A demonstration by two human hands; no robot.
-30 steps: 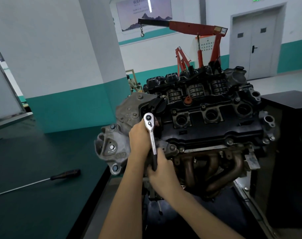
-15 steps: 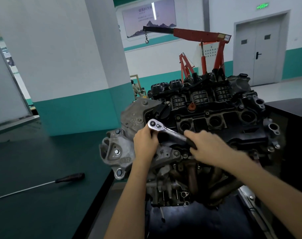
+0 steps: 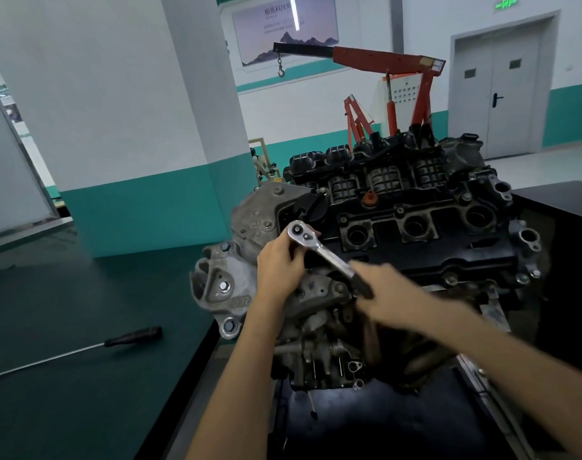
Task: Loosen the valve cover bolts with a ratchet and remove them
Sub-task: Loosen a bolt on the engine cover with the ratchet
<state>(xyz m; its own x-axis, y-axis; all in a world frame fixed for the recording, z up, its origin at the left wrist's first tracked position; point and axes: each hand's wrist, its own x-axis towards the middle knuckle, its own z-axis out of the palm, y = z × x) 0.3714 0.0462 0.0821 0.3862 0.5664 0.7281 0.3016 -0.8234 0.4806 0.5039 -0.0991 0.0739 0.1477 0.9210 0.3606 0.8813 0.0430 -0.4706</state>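
The black valve cover (image 3: 432, 254) tops the engine, with bolts along its near edge such as one bolt (image 3: 451, 279). A chrome ratchet (image 3: 329, 254) sits at the cover's left end, its head up and its handle slanting down to the right. My left hand (image 3: 278, 265) grips the ratchet just under the head and hides the socket and the bolt beneath. My right hand (image 3: 387, 292), blurred by motion, holds the black handle grip.
A long screwdriver (image 3: 133, 335) lies on the green bench to the left. The exhaust manifold (image 3: 415, 353) hangs below the cover. A black cabinet (image 3: 568, 200) stands at the right, a red engine crane (image 3: 399, 59) behind, and a pillar (image 3: 156, 127) at the back left.
My right hand swung the ratchet handle from pointing toward me up to the right, then partly back down. My left hand stayed at the ratchet head.
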